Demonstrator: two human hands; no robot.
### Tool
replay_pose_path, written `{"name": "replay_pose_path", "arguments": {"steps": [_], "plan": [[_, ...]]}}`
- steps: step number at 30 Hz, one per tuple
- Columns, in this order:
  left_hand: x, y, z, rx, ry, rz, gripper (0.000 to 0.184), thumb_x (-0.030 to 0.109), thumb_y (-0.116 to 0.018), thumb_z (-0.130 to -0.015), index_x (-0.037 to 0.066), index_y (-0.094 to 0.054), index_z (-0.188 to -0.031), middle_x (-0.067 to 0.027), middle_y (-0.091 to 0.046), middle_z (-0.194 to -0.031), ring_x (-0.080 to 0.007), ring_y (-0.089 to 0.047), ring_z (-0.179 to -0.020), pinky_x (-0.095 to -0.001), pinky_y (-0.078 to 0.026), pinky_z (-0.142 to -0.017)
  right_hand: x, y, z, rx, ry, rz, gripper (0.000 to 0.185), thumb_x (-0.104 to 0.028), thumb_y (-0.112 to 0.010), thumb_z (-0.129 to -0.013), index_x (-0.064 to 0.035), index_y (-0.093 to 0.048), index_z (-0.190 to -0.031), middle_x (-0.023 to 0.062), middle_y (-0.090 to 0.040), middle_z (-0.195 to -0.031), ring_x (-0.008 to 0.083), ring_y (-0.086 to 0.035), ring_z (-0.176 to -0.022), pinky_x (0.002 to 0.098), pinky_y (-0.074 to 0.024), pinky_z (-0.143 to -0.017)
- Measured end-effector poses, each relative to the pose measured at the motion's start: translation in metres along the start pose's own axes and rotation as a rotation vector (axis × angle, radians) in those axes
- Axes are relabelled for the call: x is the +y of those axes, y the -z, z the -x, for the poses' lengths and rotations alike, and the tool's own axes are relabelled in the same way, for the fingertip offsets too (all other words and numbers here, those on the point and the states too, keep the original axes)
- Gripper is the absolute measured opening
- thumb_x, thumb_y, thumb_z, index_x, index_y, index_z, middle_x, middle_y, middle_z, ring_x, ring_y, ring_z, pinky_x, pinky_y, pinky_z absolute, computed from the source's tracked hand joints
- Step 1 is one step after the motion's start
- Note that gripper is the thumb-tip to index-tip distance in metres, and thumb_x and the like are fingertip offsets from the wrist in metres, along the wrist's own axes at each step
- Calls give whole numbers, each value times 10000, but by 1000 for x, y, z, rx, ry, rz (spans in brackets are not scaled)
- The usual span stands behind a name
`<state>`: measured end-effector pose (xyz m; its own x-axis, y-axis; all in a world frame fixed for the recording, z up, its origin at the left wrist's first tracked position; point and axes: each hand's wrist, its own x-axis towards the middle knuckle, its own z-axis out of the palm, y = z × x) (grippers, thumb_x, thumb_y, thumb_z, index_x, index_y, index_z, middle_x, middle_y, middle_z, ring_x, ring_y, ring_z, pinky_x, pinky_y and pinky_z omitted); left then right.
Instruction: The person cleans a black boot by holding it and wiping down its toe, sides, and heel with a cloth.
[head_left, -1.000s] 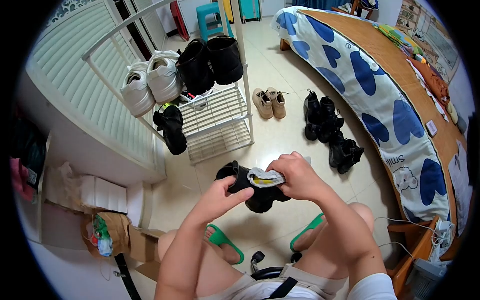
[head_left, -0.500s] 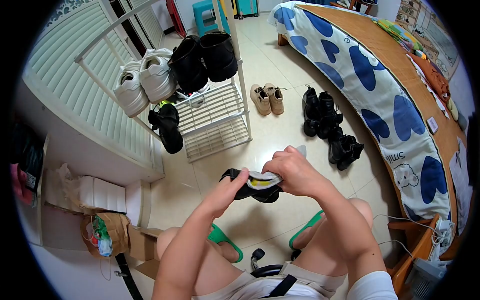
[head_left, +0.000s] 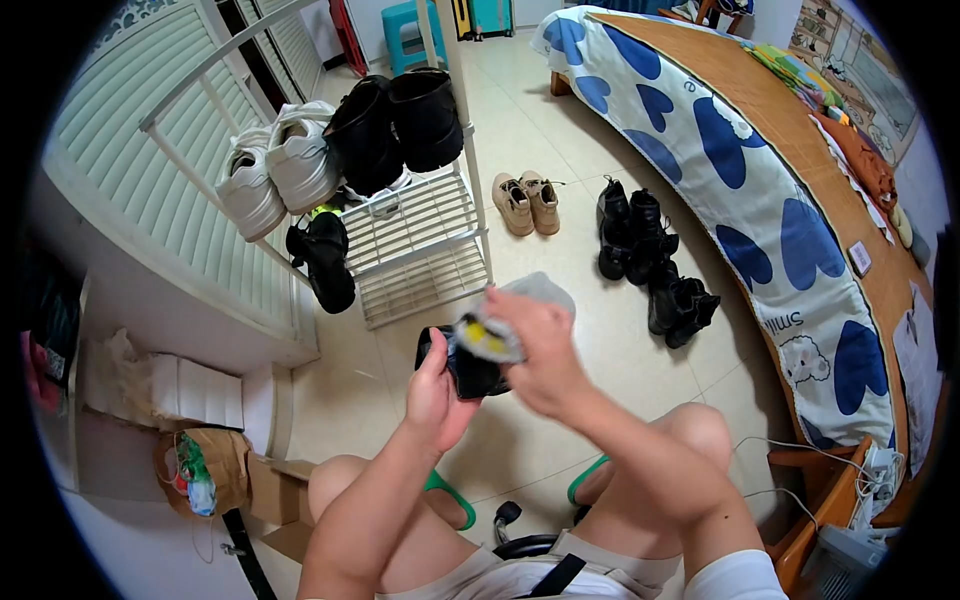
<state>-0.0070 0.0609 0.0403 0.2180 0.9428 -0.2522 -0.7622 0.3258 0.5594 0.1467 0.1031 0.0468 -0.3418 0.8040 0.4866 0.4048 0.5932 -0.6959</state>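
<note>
My left hand (head_left: 437, 385) is closed around the side of a dark shoe (head_left: 478, 380), with its thumb up along the near edge. My right hand (head_left: 540, 345) grips a pale grey insole (head_left: 490, 338) with a yellow patch on its end, just over the shoe's opening. That end is slightly blurred. Beyond my right hand a rounded grey part shows, seemingly the insole's other end. My right hand hides much of the shoe's right side.
A white rack (head_left: 420, 245) holds white sneakers (head_left: 300, 160) and black shoes (head_left: 425, 120). On the floor stand beige shoes (head_left: 527, 205) and black boots (head_left: 635, 230). A bed (head_left: 740, 160) lines the right; a paper bag (head_left: 215, 465) sits at left.
My right hand has moved left and turned, and the insole's yellow-patched end now stands raised above the shoe. My left hand has shifted left and lower on the shoe, its palm turned up.
</note>
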Motion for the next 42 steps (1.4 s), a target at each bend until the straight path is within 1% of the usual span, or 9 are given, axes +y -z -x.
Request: {"name": "replay_pose_path", "arguments": {"steps": [4,6,7,11,18,25,31,36,42], "plan": [[-7,12,2,88,-80,16,467,408,-331,-1024,106,-474,-1351,-75,-470,-1409,-240,-445,-1302,-407,-344,-1108,-18,-33,17,-103,71,-42,602,-70,-530,-760,-41,-471,-1358,165,-450,-1432,291,-359,-1383,495,-178,-1140],[-5,23,1,-313,-6,421,486,445,-359,-1010,121,-472,-1353,-82,-481,-1396,-245,-450,-1296,-414,-345,-1107,-25,-31,20,-118,71,-110,599,-77,-519,-775,-44,-459,-1369,163,-433,-1446,292,-347,-1390,500,-175,-1141],[-3,23,2,-320,64,563,578,539,-348,-991,116,-427,-1377,-92,-460,-1398,-255,-433,-1306,-430,-327,-1115,-28,-29,20,-133,69,-177,596,-85,-509,-789,-48,-447,-1381,161,-416,-1460,294,-336,-1397,505,-172,-1143],[6,-13,8,155,-27,137,574,511,-289,-1013,96,-407,-1392,-90,-451,-1415,-259,-411,-1326,-431,-303,-1127,-15,-15,8,-240,137,-148,591,-73,-543,-791,-54,-447,-1374,131,-406,-1472,287,-327,-1402,513,-157,-1146],[8,-13,7,-55,-64,141,607,495,-249,-1023,52,-359,-1424,-103,-407,-1460,-244,-360,-1366,-430,-237,-1157,6,-20,-6,-68,84,222,601,-108,-641,-754,-51,-474,-1329,141,-383,-1481,285,-315,-1402,529,-139,-1145],[18,-20,17,212,44,156,557,489,-317,-1012,93,-428,-1388,-93,-452,-1433,-256,-436,-1314,-463,-338,-1101,-19,-23,16,-273,161,-48,674,-114,-564,-771,-65,-403,-1423,140,-334,-1517,274,-279,-1426,529,-138,-1151],[14,-11,9,-59,-76,193,593,486,-268,-1021,50,-395,-1403,-125,-449,-1430,-275,-413,-1332,-440,-296,-1128,15,-6,-14,-60,123,237,625,-61,-597,-780,-55,-446,-1386,141,-426,-1454,255,-368,-1378,481,-164,-1152],[14,-6,9,-145,-75,242,564,456,-267,-1029,59,-385,-1411,-116,-447,-1435,-270,-422,-1327,-435,-297,-1132,10,-15,-3,-63,62,94,669,-59,-588,-776,-57,-400,-1418,159,-379,-1480,285,-315,-1404,509,-155,-1151],[12,1,12,-20,-63,95,577,483,-269,-1024,62,-411,-1392,-89,-477,-1410,-242,-450,-1304,-416,-333,-1106,5,-14,3,-165,225,105,708,-29,-590,-707,-95,-435,-1395,121,-418,-1461,257,-350,-1388,465,-192,-1151]]}}
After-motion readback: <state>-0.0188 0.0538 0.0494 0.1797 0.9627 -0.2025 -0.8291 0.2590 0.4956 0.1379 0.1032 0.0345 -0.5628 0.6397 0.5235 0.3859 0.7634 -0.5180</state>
